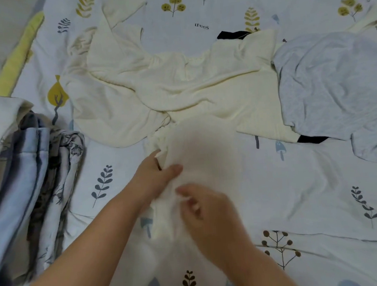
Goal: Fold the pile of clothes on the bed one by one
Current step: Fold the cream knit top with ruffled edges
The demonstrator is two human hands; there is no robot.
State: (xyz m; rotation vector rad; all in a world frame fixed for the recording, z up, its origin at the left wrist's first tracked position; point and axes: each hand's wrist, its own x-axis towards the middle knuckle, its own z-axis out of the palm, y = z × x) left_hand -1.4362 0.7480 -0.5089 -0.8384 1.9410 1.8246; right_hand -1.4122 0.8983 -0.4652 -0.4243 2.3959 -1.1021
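Observation:
A small cream garment [197, 146] lies blurred in the middle of the bed, in front of me. My left hand [156, 174] pinches its left edge between thumb and fingers. My right hand [204, 209] grips the cloth just below, fingers curled into the fabric. Beyond it spreads a larger cream garment [155, 82], crumpled and unfolded. A pale grey garment [331, 82] lies rumpled at the right, overlapping the cream one.
A stack of folded clothes [34, 177] in blue, grey and printed white sits at the left edge. The bed sheet [299, 190] is white with leaf and tree prints. A black piece of cloth [231, 35] peeks out behind the cream garment. A yellow strip [18, 57] runs along the bed's far left side.

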